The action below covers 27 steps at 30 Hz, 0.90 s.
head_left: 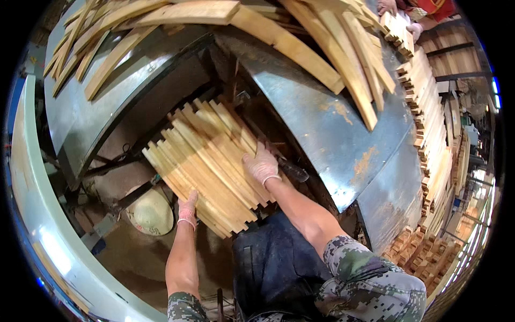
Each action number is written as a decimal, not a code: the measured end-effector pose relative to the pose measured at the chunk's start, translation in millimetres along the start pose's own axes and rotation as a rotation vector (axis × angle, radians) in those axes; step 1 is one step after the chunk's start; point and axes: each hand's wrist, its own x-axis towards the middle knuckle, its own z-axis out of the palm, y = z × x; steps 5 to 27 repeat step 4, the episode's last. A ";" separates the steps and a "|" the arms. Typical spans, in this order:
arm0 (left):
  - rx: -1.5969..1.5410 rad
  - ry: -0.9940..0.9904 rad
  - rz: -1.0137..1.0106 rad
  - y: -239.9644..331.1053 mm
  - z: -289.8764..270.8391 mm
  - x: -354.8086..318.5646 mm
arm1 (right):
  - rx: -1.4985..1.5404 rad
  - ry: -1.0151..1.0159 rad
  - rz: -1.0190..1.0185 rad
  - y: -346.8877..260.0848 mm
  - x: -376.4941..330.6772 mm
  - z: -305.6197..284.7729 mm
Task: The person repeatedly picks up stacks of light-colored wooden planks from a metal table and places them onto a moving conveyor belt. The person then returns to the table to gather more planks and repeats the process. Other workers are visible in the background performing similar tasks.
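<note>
Between my two gloved hands is a row of narrow wooden strips (206, 161), pressed side by side, their ends uneven. My left hand (188, 209) grips the near left side of the bundle, thumb on the outer strip. On the opposite side, my right hand (262, 165) holds the outermost strips, its fingers partly hidden at the edge. The bundle sits over an opening between metal tables, above my dark apron (279, 257). What supports it from below is hidden.
Loose wooden strips (284, 40) lie piled across the metal tabletop (343, 139) ahead. A pale round hat-like object (151, 213) is at lower left. Along the right runs a long row of stacked strips (429, 118). Another person's gloved hand (414, 31) touches strips at far right.
</note>
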 end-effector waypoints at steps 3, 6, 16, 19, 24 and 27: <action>-0.135 -0.046 -0.004 7.4 23.3 0.2 | -0.198 0.350 -0.356 38.5 -6.8 27.4; -0.160 -0.158 0.026 2.4 16.9 8.4 | -0.200 0.368 -0.330 48.9 -7.9 18.1; -0.160 -0.158 0.026 2.4 16.9 8.4 | -0.200 0.368 -0.330 48.9 -7.9 18.1; -0.160 -0.158 0.026 2.4 16.9 8.4 | -0.200 0.368 -0.330 48.9 -7.9 18.1; -0.160 -0.158 0.026 2.4 16.9 8.4 | -0.200 0.368 -0.330 48.9 -7.9 18.1; -0.160 -0.158 0.026 2.4 16.9 8.4 | -0.200 0.368 -0.330 48.9 -7.9 18.1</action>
